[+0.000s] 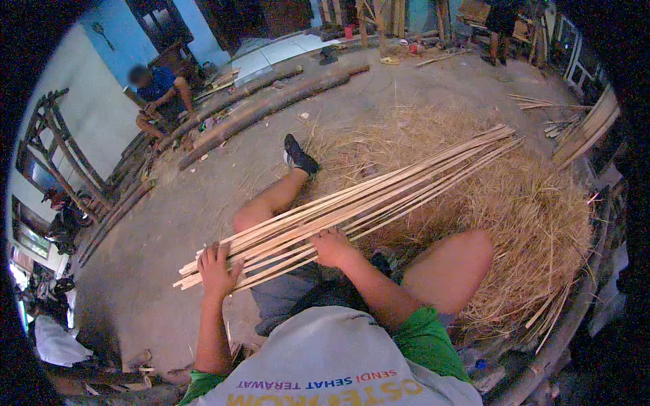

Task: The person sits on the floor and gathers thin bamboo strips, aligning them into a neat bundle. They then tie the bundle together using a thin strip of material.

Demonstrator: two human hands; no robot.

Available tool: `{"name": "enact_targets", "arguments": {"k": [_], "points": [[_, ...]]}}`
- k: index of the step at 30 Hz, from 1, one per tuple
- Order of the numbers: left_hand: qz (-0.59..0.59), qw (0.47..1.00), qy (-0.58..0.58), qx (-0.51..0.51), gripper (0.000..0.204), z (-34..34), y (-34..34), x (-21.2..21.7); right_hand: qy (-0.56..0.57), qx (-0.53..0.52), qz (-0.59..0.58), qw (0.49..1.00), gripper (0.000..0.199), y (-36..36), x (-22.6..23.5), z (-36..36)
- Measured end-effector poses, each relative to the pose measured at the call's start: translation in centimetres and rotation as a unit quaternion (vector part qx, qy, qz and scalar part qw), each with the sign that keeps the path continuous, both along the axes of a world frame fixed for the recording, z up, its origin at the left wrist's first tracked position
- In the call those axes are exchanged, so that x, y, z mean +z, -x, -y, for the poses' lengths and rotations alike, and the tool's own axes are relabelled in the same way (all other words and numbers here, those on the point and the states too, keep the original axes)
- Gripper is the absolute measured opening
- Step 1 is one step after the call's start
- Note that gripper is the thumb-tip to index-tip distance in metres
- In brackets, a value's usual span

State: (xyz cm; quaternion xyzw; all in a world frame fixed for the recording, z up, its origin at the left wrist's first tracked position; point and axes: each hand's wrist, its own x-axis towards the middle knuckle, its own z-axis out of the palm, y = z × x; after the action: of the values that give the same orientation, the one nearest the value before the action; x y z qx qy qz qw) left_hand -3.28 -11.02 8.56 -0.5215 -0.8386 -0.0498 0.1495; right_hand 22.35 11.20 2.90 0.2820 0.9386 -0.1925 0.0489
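1. Head view: the left grip lies spread over the pale wooden strips, near their left ends; clenched or not, can't tell.
2. Right grip now, fingers curled at the strips' near edge; its closure's hidden too.
3. Strips run from the left grip past the right, out over straw-like shavings.

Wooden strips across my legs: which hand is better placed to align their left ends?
Likely the left hand: it rests on the wooden strips near those ends; the right hand sits farther along.
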Motion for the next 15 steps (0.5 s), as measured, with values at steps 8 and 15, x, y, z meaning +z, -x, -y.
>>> {"name": "enact_targets", "arguments": {"k": [8,15], "points": [[0.076,0.996,-0.005,-0.037,0.059,-0.5,1.2,-1.5,-0.02,0.003,-0.006,1.0,0.066,0.5,-0.6,0.7],[0.067,0.997,0.024,-0.015,0.057,-0.6,1.9,-1.9,-0.024,-0.013,-0.002,1.0,0.069,1.0,-0.8,1.3]]}}
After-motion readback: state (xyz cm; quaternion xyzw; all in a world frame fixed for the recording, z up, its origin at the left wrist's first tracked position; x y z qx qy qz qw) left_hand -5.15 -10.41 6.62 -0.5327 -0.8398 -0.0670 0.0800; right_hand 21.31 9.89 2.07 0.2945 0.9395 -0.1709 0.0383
